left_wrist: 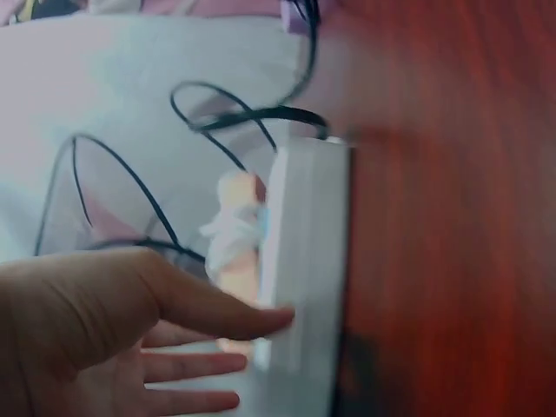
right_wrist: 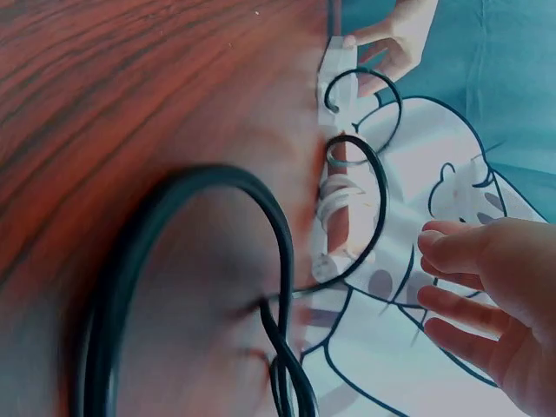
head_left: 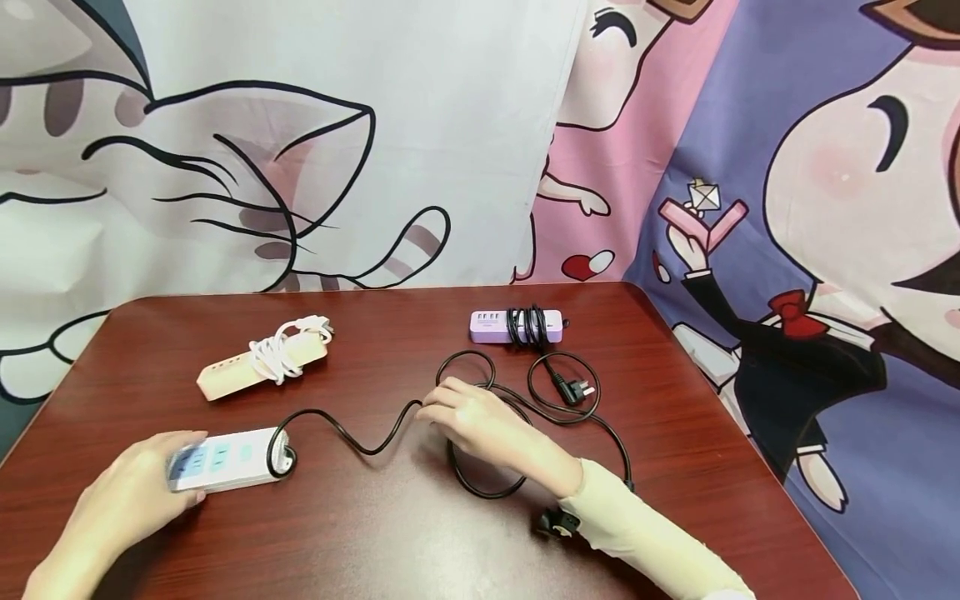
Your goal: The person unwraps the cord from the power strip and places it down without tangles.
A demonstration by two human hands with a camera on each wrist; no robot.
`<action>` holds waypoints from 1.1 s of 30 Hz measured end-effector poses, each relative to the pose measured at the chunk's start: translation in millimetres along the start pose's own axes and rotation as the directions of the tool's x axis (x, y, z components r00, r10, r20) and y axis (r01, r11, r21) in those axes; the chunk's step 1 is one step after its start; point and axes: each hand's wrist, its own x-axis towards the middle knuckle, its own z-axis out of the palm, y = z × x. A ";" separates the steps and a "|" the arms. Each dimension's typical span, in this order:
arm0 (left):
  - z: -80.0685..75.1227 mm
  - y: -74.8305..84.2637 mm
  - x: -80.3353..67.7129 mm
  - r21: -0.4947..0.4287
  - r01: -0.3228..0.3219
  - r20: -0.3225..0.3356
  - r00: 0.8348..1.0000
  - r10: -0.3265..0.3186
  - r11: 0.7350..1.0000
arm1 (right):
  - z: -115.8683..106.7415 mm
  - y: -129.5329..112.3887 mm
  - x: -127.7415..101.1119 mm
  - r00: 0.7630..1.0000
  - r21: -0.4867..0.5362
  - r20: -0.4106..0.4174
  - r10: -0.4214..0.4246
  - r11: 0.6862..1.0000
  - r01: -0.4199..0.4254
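A white power strip (head_left: 228,461) lies on the table at the left, with a black cord (head_left: 352,440) leaving its right end. My left hand (head_left: 138,483) grips the strip's left end, thumb along the near side and fingers at the far side. The left wrist view is blurred, with the thumb overlapping the strip's side (left_wrist: 313,261). Above the loosely looped cord, my right hand (head_left: 476,421) has its fingertips near the stretch leading to the strip. In the right wrist view this hand (right_wrist: 486,304) has spread, relaxed fingers, apart from the cord and holding nothing.
Behind the left hand lies a cream power strip (head_left: 232,375) wrapped in white cord. A purple power strip (head_left: 491,327) wound with black cord sits at the back; its plug (head_left: 573,390) lies in front. A black object (head_left: 558,522) shows beside the right sleeve.
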 end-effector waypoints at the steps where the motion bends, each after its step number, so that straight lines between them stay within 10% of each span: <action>1: -3.7 5.0 0.5 0.007 0.004 0.002 1.000 -0.004 1.000 | -1.7 1.6 -1.6 1.000 0.009 -0.011 0.017 1.000 -0.017; 9: -34.6 69.0 4.4 0.006 -0.022 -0.148 0.989 0.022 1.000 | -22.8 16.0 -9.3 0.991 0.065 -0.078 0.108 0.993 -0.103; 16: -54.9 134.7 20.2 -0.006 -0.255 -0.343 0.909 0.237 0.967 | -40.7 32.2 -12.0 0.982 0.063 -0.100 0.159 0.986 -0.153; 22: -64.2 178.4 43.1 -0.003 -0.389 -0.363 0.859 0.361 0.921 | -56.1 46.8 -13.4 0.971 0.058 -0.119 0.207 0.978 -0.201; 33: -60.1 217.2 101.0 -0.159 -0.443 -0.189 0.891 0.413 0.882 | -77.9 83.0 -17.4 0.930 0.144 -0.048 0.365 0.923 -0.356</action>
